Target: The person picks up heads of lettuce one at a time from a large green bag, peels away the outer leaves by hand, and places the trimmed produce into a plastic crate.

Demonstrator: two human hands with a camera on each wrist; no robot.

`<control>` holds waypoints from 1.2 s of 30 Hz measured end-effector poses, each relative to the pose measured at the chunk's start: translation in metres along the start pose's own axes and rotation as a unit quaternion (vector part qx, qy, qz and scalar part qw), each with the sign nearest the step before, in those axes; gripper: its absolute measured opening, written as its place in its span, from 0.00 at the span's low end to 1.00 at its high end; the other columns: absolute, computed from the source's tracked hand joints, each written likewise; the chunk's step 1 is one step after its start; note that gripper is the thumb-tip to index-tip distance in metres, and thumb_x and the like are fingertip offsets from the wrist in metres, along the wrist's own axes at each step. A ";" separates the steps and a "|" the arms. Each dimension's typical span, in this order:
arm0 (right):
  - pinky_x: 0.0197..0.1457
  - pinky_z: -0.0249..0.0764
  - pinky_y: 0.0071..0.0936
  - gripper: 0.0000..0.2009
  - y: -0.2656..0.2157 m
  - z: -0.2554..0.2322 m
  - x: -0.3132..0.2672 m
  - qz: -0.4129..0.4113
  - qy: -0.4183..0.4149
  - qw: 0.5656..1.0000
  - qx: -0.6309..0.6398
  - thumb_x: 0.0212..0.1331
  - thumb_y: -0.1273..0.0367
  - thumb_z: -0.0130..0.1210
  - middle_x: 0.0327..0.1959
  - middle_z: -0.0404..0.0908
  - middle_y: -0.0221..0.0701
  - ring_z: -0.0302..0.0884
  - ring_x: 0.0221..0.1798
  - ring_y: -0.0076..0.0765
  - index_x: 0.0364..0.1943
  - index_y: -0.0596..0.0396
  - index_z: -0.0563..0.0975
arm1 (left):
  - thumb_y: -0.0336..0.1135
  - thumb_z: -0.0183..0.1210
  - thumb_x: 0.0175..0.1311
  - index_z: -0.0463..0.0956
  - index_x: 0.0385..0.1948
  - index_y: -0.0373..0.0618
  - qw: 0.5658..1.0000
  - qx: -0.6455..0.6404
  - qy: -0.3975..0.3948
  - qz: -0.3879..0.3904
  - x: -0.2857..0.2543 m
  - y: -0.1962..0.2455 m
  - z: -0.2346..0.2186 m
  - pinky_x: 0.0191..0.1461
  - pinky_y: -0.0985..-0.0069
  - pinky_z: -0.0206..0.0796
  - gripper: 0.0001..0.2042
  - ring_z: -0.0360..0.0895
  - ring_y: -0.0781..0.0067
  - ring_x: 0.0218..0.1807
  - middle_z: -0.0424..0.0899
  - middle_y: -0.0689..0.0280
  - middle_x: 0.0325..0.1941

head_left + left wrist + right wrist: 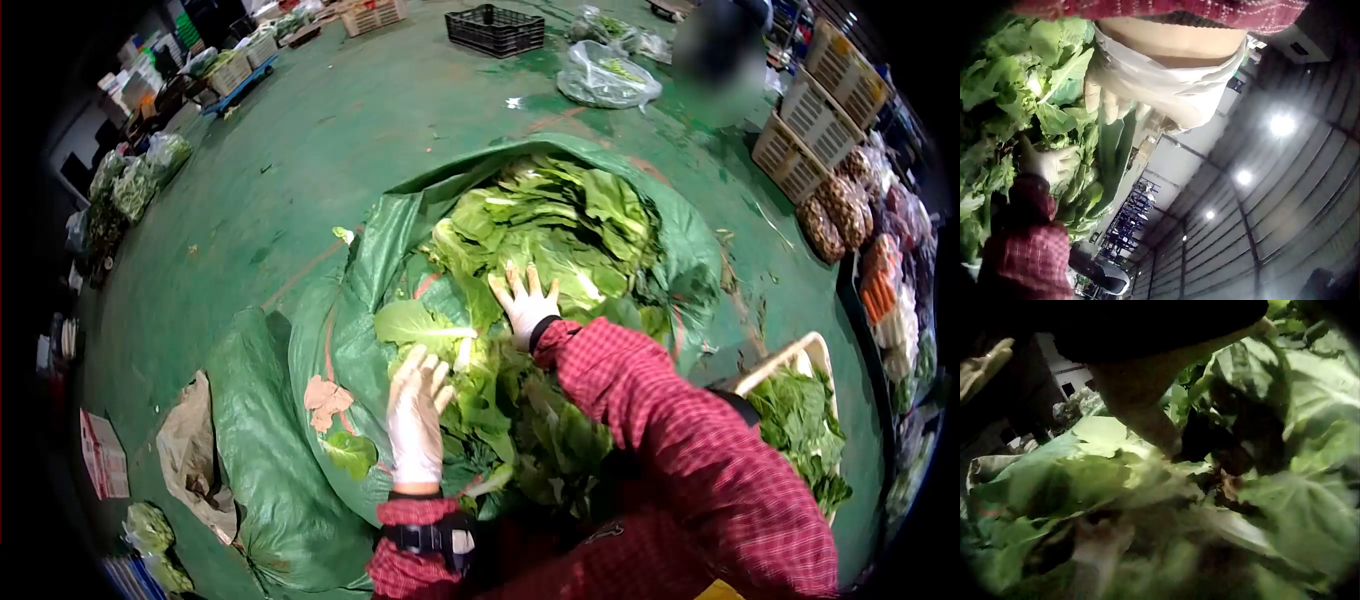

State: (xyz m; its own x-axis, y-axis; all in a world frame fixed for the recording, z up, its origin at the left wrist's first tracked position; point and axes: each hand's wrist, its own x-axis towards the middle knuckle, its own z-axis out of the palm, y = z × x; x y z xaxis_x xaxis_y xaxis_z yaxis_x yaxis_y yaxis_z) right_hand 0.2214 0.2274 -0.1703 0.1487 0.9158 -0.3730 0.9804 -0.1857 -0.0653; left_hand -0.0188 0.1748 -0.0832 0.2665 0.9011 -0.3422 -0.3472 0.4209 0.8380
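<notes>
A large green woven sack [375, 270] lies with its mouth spread, full of leafy green lettuce [590, 215]. My right hand [527, 305] in a white glove rests on the leaves with its fingers spread. The left hand [415, 415], gloved too, is at the sack's near left side, its fingers extended beside a loose lettuce leaf [415, 325] with a pale stem. In the left wrist view, the left glove [1160, 90] is close over the greens. Leaves fill most of the right wrist view, where the right hand is dark and its fingertips are hidden.
A crate of greens [800, 430] stands at my right. Another green sack [275, 460] lies at the left, next to a tan sack [195, 460]. Ahead on the floor are a black crate [495, 32] and a plastic bag [605, 80], near a blurred person [720, 50].
</notes>
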 end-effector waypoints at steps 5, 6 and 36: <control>0.73 0.42 0.73 0.51 0.017 -0.004 0.055 0.094 0.052 0.993 -0.040 0.50 0.64 0.60 0.82 0.28 0.40 0.31 0.82 0.60 0.78 0.27 0.41 | 0.42 0.50 0.71 0.68 0.65 0.45 1.000 0.011 -0.003 0.007 0.002 0.003 -0.002 0.66 0.62 0.59 0.23 0.71 0.63 0.65 0.74 0.61 0.63; 0.72 0.46 0.72 0.49 0.019 -0.008 0.059 0.097 0.043 0.994 -0.023 0.50 0.64 0.61 0.82 0.31 0.40 0.33 0.81 0.59 0.77 0.27 0.45 | 0.41 0.50 0.72 0.68 0.65 0.44 1.000 0.016 -0.006 0.009 0.002 0.005 -0.001 0.66 0.62 0.60 0.23 0.71 0.62 0.65 0.74 0.60 0.64; 0.74 0.59 0.50 0.46 0.018 0.036 -0.086 0.022 0.018 0.984 0.176 0.48 0.69 0.63 0.72 0.58 0.47 0.59 0.73 0.55 0.75 0.47 0.52 | 0.39 0.47 0.73 0.67 0.66 0.44 0.998 0.013 -0.055 0.021 0.000 0.003 -0.008 0.63 0.70 0.61 0.22 0.71 0.65 0.66 0.75 0.61 0.65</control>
State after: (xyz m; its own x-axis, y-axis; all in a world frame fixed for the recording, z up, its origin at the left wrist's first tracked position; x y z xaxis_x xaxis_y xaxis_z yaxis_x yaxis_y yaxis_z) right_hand 0.2220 0.1325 -0.1725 0.2010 0.9152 -0.3494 0.8681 -0.3316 -0.3693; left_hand -0.0271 0.1772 -0.0840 0.3499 0.9001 -0.2595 -0.3371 0.3794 0.8616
